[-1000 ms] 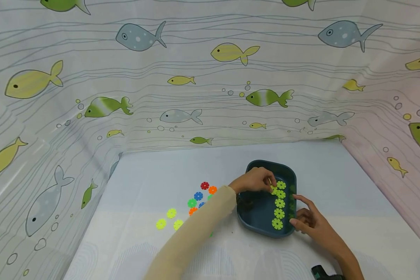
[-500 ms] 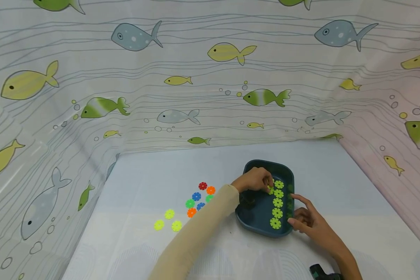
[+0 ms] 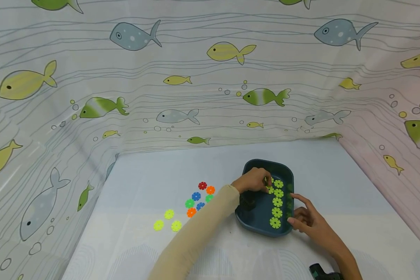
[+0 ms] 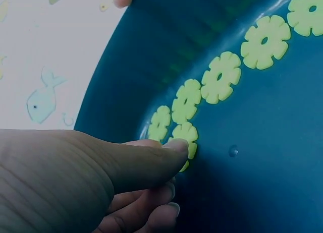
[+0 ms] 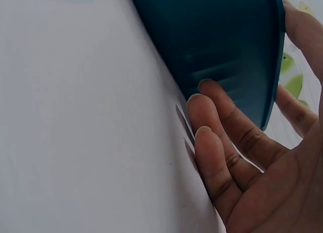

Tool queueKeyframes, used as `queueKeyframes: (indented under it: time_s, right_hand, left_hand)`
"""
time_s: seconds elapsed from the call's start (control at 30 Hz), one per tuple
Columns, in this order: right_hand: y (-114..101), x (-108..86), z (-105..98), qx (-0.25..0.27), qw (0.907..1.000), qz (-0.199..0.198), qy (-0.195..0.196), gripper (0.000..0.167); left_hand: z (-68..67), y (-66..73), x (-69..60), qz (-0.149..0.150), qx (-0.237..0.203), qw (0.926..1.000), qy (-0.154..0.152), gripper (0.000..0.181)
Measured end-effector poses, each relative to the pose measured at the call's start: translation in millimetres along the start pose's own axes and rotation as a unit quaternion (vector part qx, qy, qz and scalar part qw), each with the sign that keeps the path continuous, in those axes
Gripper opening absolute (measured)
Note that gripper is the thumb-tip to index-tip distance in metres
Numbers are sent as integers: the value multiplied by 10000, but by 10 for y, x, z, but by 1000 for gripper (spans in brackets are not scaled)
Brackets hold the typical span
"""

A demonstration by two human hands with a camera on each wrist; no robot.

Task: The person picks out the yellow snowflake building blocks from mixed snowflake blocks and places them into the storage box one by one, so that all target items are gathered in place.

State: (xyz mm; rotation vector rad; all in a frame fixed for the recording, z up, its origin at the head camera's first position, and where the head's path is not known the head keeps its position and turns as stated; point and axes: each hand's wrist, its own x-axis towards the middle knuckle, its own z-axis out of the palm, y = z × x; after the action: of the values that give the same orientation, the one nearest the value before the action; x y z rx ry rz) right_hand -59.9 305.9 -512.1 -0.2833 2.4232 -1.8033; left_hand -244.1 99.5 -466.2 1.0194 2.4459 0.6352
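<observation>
Little changed: left hand [image 3: 253, 179] still pinches yellow disc [image 4: 190, 135] in tray [image 3: 259, 214], far end; right hand [image 3: 310, 221] grips rim [image 3: 293, 177]. I judge placing unfinished.

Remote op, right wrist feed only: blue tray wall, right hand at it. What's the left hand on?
Observer: The left hand has its thumb and fingertips on a yellow-green disc inside the tray.
Operator: Copy. Any discs outside the tray?
Observer: Yes, loose ones on the table, off to the tray's left, including a red disc.
</observation>
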Motion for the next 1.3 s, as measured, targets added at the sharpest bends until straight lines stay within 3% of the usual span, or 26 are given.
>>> queueKeyframes:
  time_s: [0.27, 0.63, 0.97, 1.3]
  right_hand:
    - [-2, 0, -3, 40, 9999, -92, -78, 74]
    - [-34, 3, 3, -59, 10000, -7, -4, 74]
    - [-5, 26, 3, -19, 10000, 97, -10, 74]
    - [12, 26, 4, -130, 9998, 129, 20, 75]
  left_hand:
    - [-53, 3, -55, 379, -238, 9987, 225, 17]
    - [-202, -13, -270, 1188, -476, 9904, 514, 20]
    - [-348, -60, -623, 1484, -819, 9817, 864, 21]
    - [-368, -270, -1075, 1663, -1120, 9726, 1175, 18]
